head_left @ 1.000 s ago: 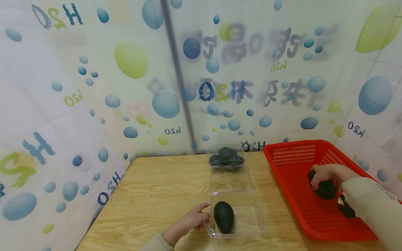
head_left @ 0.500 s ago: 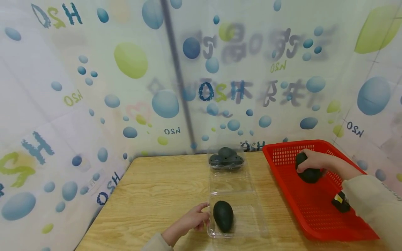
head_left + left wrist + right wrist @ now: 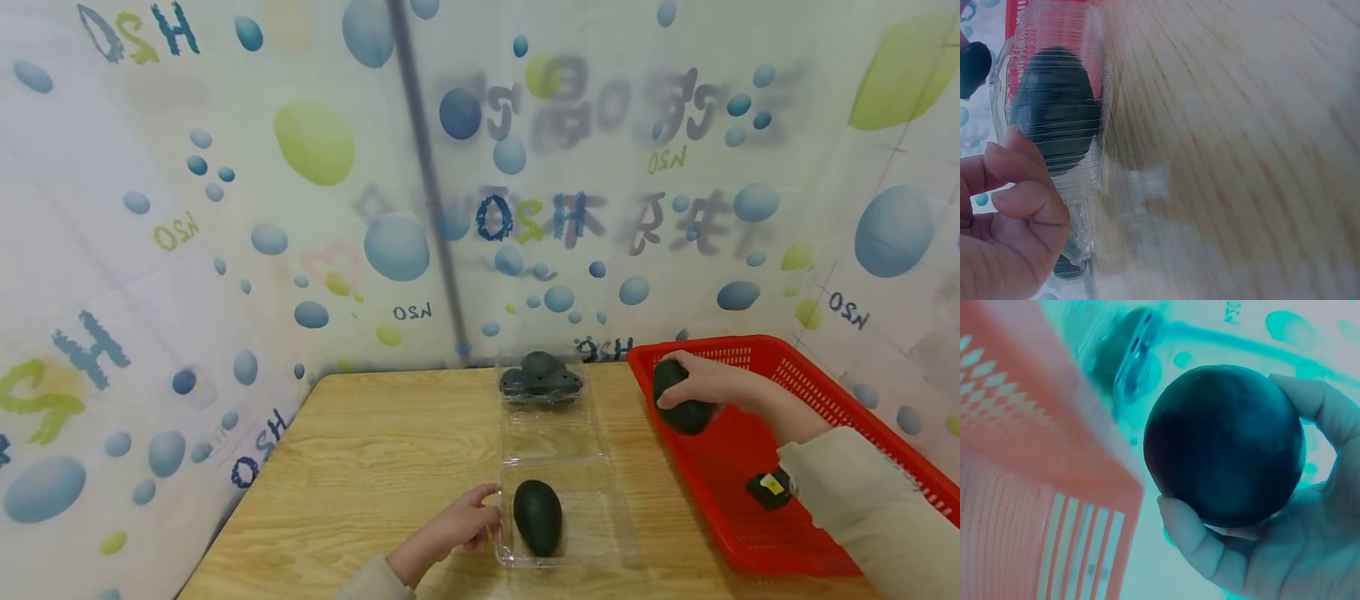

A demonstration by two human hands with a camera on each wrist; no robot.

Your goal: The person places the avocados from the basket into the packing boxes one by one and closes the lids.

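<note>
My right hand (image 3: 708, 383) grips a dark green avocado (image 3: 684, 412) above the left side of the red basket (image 3: 708, 508). In the right wrist view, thumb and fingers curl round the avocado (image 3: 1222, 444) from opposite sides. A second avocado (image 3: 537, 518) lies in the near half of a clear plastic clamshell box (image 3: 592, 521), toward its left side. Beside the box, my left hand (image 3: 472, 521) touches the left wall with its fingertips. In the left wrist view, its loosely bent fingers (image 3: 1029, 169) rest against the ribbed wall, and the avocado (image 3: 1054, 112) shows through the plastic.
At the back of the wooden table (image 3: 390, 442), several avocados (image 3: 540, 379) sit in clear packaging. The basket's raised rim (image 3: 686, 479) stands right of the box. A small black device (image 3: 771, 487) with a yellow label is at my right wrist. A patterned curtain (image 3: 337, 208) hangs behind the table.
My right hand has carried the avocado leftward and up from inside the basket toward its left rim. My left hand and the avocado in the box stay nearly in place.
</note>
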